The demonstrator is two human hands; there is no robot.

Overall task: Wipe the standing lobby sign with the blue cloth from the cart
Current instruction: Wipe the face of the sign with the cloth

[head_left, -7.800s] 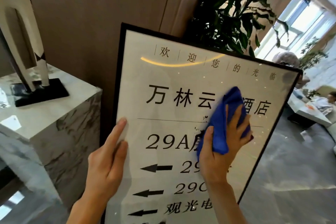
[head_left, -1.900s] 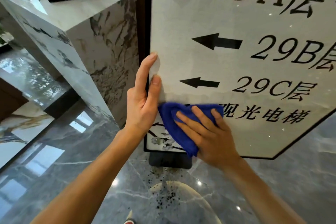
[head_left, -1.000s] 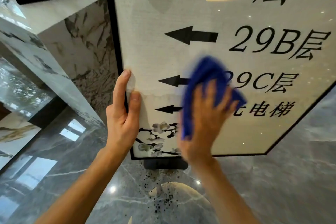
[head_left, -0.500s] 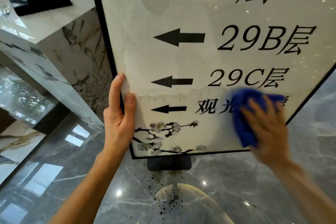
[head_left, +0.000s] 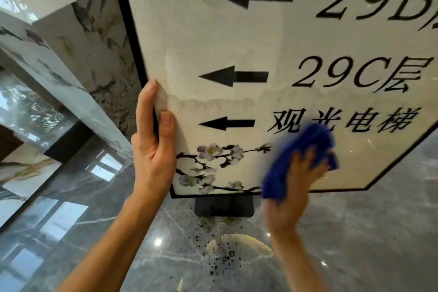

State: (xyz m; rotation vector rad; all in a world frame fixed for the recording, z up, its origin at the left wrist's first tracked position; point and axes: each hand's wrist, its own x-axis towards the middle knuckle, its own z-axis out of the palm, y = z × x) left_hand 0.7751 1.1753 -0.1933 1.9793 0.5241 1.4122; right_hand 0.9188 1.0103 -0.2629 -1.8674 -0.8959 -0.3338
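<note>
- Two bare hands worked on the standing lobby sign (head_left: 237, 38), which stood upright on a dark base (head_left: 224, 206) on the grey marble floor (head_left: 94, 232)
- Left hand (head_left: 154, 149) clasped the sign's black left edge, thumb on its face
- Right hand (head_left: 291, 194), blurred, pressed the bunched blue cloth (head_left: 301, 156) against the sign's lower right, near the bottom frame
- White marble plinth (head_left: 78, 38) stood just left of the sign

Two bare forearms enter from the lower edge, without sleeves, watch or rings. The left hand (head_left: 154, 149) shows short, unpainted nails on thumb and forefinger. The right hand (head_left: 291, 199) is motion-blurred; nails indistinct.
</note>
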